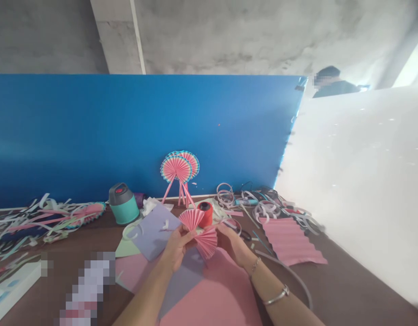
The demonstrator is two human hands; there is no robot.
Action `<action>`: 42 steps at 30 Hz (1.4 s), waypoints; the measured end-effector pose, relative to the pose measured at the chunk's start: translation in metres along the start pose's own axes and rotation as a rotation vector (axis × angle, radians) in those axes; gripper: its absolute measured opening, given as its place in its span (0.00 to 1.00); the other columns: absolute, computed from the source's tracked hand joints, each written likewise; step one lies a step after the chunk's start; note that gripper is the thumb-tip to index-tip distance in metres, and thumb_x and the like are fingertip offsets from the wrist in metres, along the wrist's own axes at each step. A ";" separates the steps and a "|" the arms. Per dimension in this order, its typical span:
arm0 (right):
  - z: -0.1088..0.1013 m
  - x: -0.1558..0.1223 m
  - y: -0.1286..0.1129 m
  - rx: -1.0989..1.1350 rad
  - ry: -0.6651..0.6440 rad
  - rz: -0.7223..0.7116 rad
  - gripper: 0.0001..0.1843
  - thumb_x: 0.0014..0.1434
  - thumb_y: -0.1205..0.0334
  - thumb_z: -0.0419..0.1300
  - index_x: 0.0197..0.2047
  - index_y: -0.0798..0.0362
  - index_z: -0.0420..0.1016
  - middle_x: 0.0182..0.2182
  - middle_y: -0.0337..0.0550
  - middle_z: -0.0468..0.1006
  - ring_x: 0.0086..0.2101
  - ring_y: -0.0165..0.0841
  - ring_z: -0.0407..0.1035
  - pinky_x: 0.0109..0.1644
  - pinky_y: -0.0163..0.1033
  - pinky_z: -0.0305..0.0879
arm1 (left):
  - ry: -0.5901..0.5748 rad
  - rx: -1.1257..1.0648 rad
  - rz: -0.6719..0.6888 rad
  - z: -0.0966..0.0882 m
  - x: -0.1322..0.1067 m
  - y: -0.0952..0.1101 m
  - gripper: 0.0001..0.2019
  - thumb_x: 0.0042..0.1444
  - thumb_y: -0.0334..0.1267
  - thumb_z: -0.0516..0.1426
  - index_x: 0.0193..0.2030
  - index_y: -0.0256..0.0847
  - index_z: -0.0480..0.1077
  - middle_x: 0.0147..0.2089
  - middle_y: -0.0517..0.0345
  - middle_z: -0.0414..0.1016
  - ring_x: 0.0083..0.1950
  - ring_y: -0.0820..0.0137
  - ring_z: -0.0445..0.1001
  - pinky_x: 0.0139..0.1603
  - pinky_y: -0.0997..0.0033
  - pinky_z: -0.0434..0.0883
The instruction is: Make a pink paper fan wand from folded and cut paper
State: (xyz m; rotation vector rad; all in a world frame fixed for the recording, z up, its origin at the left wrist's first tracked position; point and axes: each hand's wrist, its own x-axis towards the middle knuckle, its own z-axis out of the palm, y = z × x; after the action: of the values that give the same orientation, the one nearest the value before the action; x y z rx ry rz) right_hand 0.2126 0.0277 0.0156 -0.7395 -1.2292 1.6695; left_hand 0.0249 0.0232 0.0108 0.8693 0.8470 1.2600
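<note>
A pleated pink paper fan (206,243), pinched at its middle and flaring at both ends, is held above the table. My left hand (177,244) grips it near the centre, thumb on top. My right hand (232,242) is at the fan's right edge, its fingers partly hidden behind the folds. Beneath lie flat pink sheets (215,294) and a lilac sheet (157,231). Just behind the fan stands a red spool (205,213) with a black top. A creased pink sheet (292,240) rests to the right.
Finished round paper fans (176,169) on pink sticks lean against the blue partition (127,131). A teal and grey container (123,203) stands at left. Paper strips (42,219) pile at far left, with curled strips (266,209) at right. Beyond the white partition (365,172) is another person (338,86).
</note>
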 end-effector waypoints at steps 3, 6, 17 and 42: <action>0.001 0.000 -0.002 -0.099 0.084 -0.051 0.13 0.46 0.54 0.67 0.34 0.54 0.81 0.30 0.43 0.79 0.34 0.35 0.70 0.43 0.40 0.64 | -0.012 0.041 0.008 -0.002 0.000 0.000 0.17 0.38 0.43 0.70 0.29 0.37 0.69 0.33 0.57 0.76 0.34 0.69 0.75 0.36 0.69 0.72; 0.002 0.000 -0.003 -0.168 0.129 -0.091 0.12 0.44 0.56 0.66 0.31 0.53 0.81 0.28 0.41 0.78 0.32 0.34 0.69 0.40 0.38 0.63 | -0.005 0.073 0.008 -0.002 0.000 0.001 0.18 0.37 0.43 0.70 0.28 0.38 0.68 0.32 0.57 0.76 0.35 0.67 0.75 0.38 0.67 0.72; -0.007 0.003 0.002 -0.454 0.202 -0.160 0.10 0.47 0.59 0.63 0.32 0.55 0.80 0.29 0.42 0.79 0.28 0.31 0.69 0.33 0.36 0.63 | -0.006 0.149 -0.014 -0.004 0.000 0.005 0.19 0.36 0.45 0.70 0.28 0.38 0.68 0.32 0.56 0.77 0.34 0.67 0.75 0.39 0.66 0.72; -0.010 0.002 0.002 -1.164 0.176 -0.639 0.10 0.60 0.69 0.54 0.41 0.51 0.75 0.35 0.46 0.77 0.35 0.37 0.70 0.40 0.41 0.66 | -0.058 0.310 -0.095 -0.014 0.003 0.009 0.20 0.31 0.45 0.72 0.27 0.36 0.73 0.28 0.56 0.76 0.32 0.67 0.74 0.39 0.66 0.70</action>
State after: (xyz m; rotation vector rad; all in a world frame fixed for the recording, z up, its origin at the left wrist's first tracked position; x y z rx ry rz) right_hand 0.2193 0.0332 0.0102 -0.9639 -2.0089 0.2560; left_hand 0.0093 0.0283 0.0125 1.0928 1.0410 1.0308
